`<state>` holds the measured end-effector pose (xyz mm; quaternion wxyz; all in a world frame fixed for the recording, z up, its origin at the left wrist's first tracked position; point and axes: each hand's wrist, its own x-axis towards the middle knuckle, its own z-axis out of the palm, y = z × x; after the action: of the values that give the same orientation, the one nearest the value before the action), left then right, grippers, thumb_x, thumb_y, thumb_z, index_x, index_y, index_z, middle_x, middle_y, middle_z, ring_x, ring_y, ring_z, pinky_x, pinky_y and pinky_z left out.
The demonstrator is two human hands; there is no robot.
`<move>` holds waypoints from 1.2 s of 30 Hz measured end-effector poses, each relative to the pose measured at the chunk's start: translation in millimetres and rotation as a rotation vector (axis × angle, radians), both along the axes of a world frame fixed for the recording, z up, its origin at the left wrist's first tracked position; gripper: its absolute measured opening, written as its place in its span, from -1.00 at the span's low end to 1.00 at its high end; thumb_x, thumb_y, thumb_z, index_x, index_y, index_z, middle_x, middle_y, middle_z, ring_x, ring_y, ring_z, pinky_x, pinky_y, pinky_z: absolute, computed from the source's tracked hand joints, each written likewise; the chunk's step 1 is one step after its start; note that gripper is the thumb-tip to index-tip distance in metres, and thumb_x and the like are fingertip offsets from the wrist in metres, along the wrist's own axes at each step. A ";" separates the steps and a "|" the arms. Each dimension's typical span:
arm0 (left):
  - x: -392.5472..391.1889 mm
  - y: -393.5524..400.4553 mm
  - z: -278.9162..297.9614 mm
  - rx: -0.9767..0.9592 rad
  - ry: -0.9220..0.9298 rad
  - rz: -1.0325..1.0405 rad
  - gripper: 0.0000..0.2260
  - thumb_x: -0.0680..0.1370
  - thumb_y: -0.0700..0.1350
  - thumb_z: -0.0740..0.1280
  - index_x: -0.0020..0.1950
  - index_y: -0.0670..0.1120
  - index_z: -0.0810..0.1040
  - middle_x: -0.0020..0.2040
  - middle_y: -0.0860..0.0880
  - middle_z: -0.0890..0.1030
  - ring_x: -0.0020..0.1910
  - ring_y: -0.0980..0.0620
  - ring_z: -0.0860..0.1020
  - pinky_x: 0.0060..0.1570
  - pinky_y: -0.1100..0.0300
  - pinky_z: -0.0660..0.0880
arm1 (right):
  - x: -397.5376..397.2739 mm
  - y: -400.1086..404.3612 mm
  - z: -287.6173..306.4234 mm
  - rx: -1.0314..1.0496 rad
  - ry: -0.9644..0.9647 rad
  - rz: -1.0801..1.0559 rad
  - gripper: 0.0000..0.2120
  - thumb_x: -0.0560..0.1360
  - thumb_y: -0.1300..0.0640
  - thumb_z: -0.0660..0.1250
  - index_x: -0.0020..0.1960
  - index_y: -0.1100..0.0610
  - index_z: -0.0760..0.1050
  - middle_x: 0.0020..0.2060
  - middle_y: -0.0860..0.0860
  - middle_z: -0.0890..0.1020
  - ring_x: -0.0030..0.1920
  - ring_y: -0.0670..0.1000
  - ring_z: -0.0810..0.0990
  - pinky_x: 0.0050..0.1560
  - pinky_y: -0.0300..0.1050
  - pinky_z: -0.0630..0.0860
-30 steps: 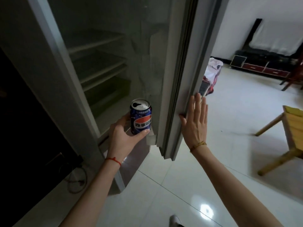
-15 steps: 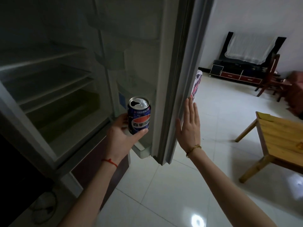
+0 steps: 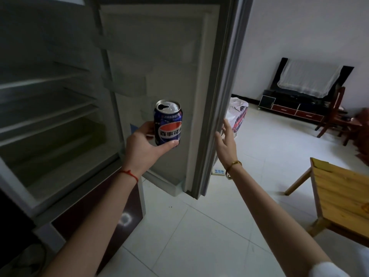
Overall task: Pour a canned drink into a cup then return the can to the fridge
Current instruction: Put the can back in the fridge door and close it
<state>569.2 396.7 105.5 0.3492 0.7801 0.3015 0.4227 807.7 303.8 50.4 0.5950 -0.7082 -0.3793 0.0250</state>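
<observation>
My left hand [image 3: 144, 144] grips an opened blue Pepsi can [image 3: 168, 122], held upright in front of the fridge door's inner side. The fridge [image 3: 50, 116] stands open on the left, its white shelves bare. Its door [image 3: 163, 66] is swung wide to the right. My right hand [image 3: 226, 140] is at the door's outer edge with straight fingers, touching or just off the grey frame. No cup is in view.
A wooden table [image 3: 343, 192] stands at the right. Behind the door lies a white and plaid bag [image 3: 238, 114]. A dark TV stand [image 3: 291, 108] and wooden chair [image 3: 335, 114] are at the far wall. White floor tiles spread below.
The door has swung further open to the right, with my right hand following its edge. The view turned left onto the fridge shelves. The can stays in my left hand.
</observation>
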 end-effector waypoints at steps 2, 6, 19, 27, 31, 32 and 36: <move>13.7 7.9 10.4 0.021 0.002 0.012 -0.47 0.26 0.09 0.60 0.15 -0.05 0.58 -0.02 0.09 0.65 -0.04 0.15 0.60 -0.07 0.32 0.52 | 16.9 6.3 6.1 0.018 0.072 0.016 -0.48 0.62 0.08 0.13 0.55 0.06 0.10 0.52 0.03 0.24 0.50 0.03 0.23 0.49 0.11 0.23; 42.4 29.6 31.4 0.047 0.033 0.020 -0.48 0.28 0.06 0.60 0.16 -0.07 0.57 -0.02 0.07 0.64 -0.08 0.16 0.59 -0.07 0.33 0.50 | 50.1 19.1 15.6 0.029 0.157 0.011 -0.51 0.63 0.06 0.13 0.52 0.09 0.14 0.48 0.07 0.29 0.48 0.05 0.27 0.47 0.08 0.26; 165.7 117.7 54.9 -0.035 0.118 -0.117 -0.48 0.28 -0.02 0.61 0.18 -0.07 0.56 0.04 0.03 0.65 -0.01 0.12 0.61 -0.01 0.31 0.49 | 141.1 71.3 29.2 0.071 0.205 -0.047 -0.53 0.64 0.01 0.08 0.51 0.11 0.18 0.45 0.05 0.35 0.43 0.05 0.33 0.44 0.02 0.28; 219.5 155.2 51.9 -0.034 0.286 -0.215 -0.49 0.27 0.00 0.61 0.17 -0.01 0.57 -0.01 0.11 0.65 -0.02 0.17 0.61 -0.07 0.37 0.45 | 189.6 110.8 39.1 0.055 0.182 -0.114 -0.43 0.57 -0.17 0.04 0.44 0.15 0.31 0.37 0.09 0.37 0.36 0.05 0.36 0.45 0.08 0.27; 239.3 168.3 51.6 -0.002 0.378 -0.242 -0.59 0.31 -0.04 0.60 0.11 0.03 0.58 -0.06 0.09 0.63 -0.08 0.16 0.59 -0.11 0.40 0.42 | 213.5 127.0 34.4 0.043 0.177 -0.129 -0.58 0.66 -0.03 0.02 0.37 0.19 0.36 0.30 0.15 0.37 0.24 0.03 0.39 0.41 0.01 0.29; 243.7 171.2 51.2 -0.003 0.396 -0.254 -0.60 0.32 -0.06 0.59 0.11 0.02 0.59 -0.09 0.10 0.62 -0.14 0.21 0.58 -0.19 0.49 0.40 | 217.8 130.5 33.0 0.049 0.176 -0.135 -0.59 0.66 -0.02 0.02 0.36 0.20 0.37 0.29 0.15 0.37 0.25 0.05 0.40 0.39 -0.02 0.30; 257.9 184.7 46.5 -0.056 0.427 -0.285 -0.59 0.30 -0.10 0.60 0.11 -0.01 0.62 -0.19 0.21 0.60 -0.24 0.42 0.49 -0.35 0.64 0.33 | 230.3 144.6 29.9 0.060 0.171 -0.149 -0.58 0.66 -0.03 0.02 0.38 0.20 0.36 0.31 0.16 0.37 0.29 0.10 0.41 0.39 -0.01 0.32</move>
<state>827.1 581.4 151.9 0.3550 0.8763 0.2671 0.1863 1038.0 448.4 80.3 0.6465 -0.7115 -0.2738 0.0296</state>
